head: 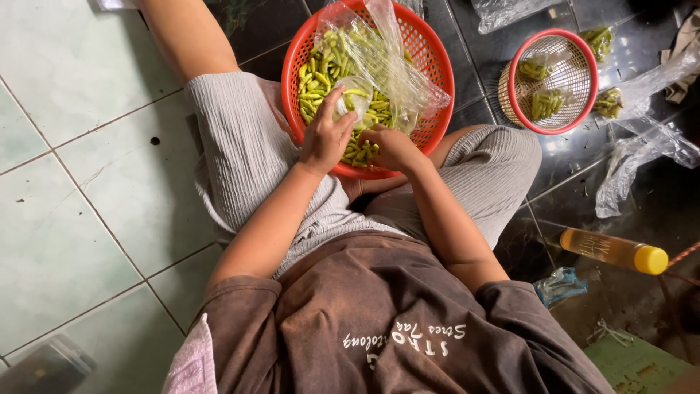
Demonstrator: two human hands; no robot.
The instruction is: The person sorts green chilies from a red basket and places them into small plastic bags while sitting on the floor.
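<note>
Green chillies (328, 76) under both hands' fingers (337, 109), red basket (430, 51)

Green chilies (328, 69) heaped in red basket (437, 80)

Clear plastic bag (379, 58) lies open across the red basket at 12 o'clock, crumpled, over green chillies. A small clear bag (355, 93) sits just below it, pinched by the left hand (326, 138).

At 2 o'clock, small clear packets of chillies (548, 102) lie in and beside a second basket. Loose clear bags (634, 157) trail toward 3 o'clock; another (503, 11) at 1 o'clock.

Yellow bottle (616, 250) with yellow cap and pale label on its side, 3 to 4 o'clock. Blue-printed wrapper (560, 284) just beside it.
</note>
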